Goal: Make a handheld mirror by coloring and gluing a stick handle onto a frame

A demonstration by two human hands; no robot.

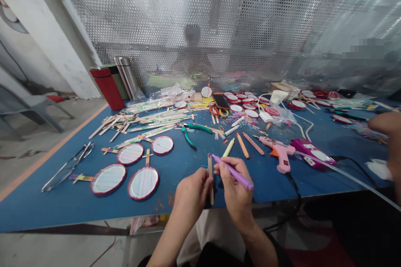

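Observation:
My left hand (194, 187) is closed around a wooden craft stick (211, 175), which stands nearly upright in the view near the table's front edge. In my right hand (234, 191) is a purple marker (236, 175), its tip touching or just beside the stick's upper end, where a purple patch shows. Beyond my hands lie a yellow marker (228, 147), an orange marker (242, 146) and a pinkish marker (253, 143). To the left are several round, red-rimmed white discs with coloured stick handles, one disc (143, 183) being closest to my left hand.
Teal-handled pliers (191, 131) lie mid-table, and eyeglasses (67, 169) at left. A pink glue gun (280, 154) with a cable is on the right. Loose sticks (156, 118), a red bottle (108, 87) and a perforated metal screen (219, 29) stand behind. Another person's hand (388, 133) is at far right.

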